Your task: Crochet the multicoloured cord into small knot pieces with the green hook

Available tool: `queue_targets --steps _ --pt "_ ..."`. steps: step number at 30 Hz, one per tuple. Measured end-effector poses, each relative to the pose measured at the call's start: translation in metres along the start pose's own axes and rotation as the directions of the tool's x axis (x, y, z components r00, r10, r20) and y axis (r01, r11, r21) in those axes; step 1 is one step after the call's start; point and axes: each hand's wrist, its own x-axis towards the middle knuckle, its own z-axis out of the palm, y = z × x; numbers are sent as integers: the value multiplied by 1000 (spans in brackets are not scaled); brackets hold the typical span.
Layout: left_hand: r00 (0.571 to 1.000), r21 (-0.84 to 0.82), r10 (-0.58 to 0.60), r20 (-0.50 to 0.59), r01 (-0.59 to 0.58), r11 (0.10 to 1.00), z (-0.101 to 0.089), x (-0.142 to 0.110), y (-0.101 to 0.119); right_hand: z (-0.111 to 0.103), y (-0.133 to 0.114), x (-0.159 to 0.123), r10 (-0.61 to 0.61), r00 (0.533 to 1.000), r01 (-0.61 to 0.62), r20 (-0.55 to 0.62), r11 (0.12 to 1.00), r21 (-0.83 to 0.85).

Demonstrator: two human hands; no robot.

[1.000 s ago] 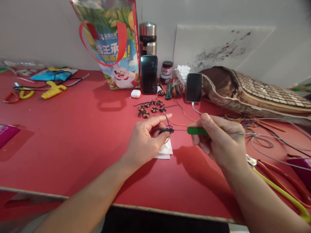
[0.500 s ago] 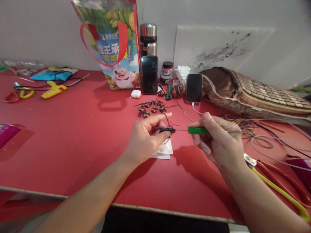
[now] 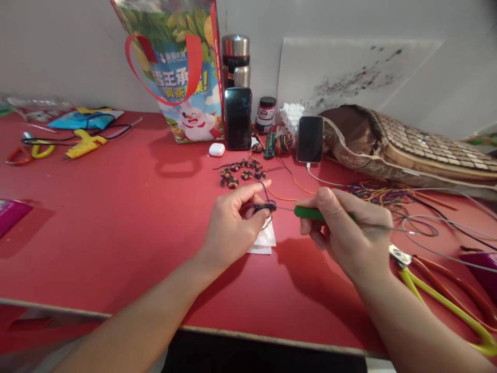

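My left hand [image 3: 233, 228] pinches a small dark knotted cord piece [image 3: 264, 207] between thumb and fingers, just above a white paper scrap [image 3: 265, 241] on the red table [image 3: 116, 223]. My right hand [image 3: 344, 235] grips a green-handled needle tool [image 3: 306, 213], and its thin metal tip pokes into the knotted piece from the right. A thin dark thread loops up from the knot. Several finished multicoloured knots [image 3: 240, 173] lie in a cluster just beyond my hands.
At the back stand a printed bag [image 3: 178, 72], a steel flask [image 3: 235, 59], a dark phone [image 3: 237, 118], a jar [image 3: 266, 114], a second phone [image 3: 309, 139] on a white cable, and an earbud case [image 3: 216, 149]. Loose cords [image 3: 380, 194] and scissors [image 3: 435, 282] lie right; a yellow glue gun [image 3: 83, 144] lies far left.
My right hand and the green tool have shifted slightly left, toward the knot. My left hand has kept its pinch in place.
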Motion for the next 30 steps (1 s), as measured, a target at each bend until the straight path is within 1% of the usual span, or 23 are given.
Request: queue_targets --steps 4,9,12,16,18,20,23,26,28,29,30 --pt "999 34 23 -31 -22 999 1 -1 -1 2 2 -4 -95 995 97 24 989 -111" --pt "998 15 -39 -41 40 999 0 1 -2 4 2 -10 -132 991 133 23 961 -243" --pt "997 -18 -68 -44 68 998 0 2 -2 3 4 -9 -171 984 178 47 951 -253" --pt "997 -22 -64 -46 63 998 0 2 -2 3 6 -7 -181 981 193 69 952 -236" --pt "996 -47 -70 -53 68 997 1 1 -1 4 6 -8 -198 977 211 73 937 -279" --pt "992 -131 -115 -48 108 986 1 1 -1 5 6 -8 -250 964 264 85 902 -342" --pt "983 -301 -181 -12 169 939 1 3 -2 4 9 -7 -353 922 386 158 860 -335" --pt "976 -444 -213 47 211 871 -2 6 -3 1 14 -4 -391 892 444 227 854 -270" --pt "958 -535 -262 121 285 795 -4 8 -2 0 18 -2 -400 881 458 254 855 -242" --pt "943 -572 -291 163 331 751 -5 8 -1 0 20 -1 -416 869 478 268 846 -236" --pt "927 -600 -317 202 373 708 -6 8 -1 0 22 0 -446 847 515 289 823 -240"
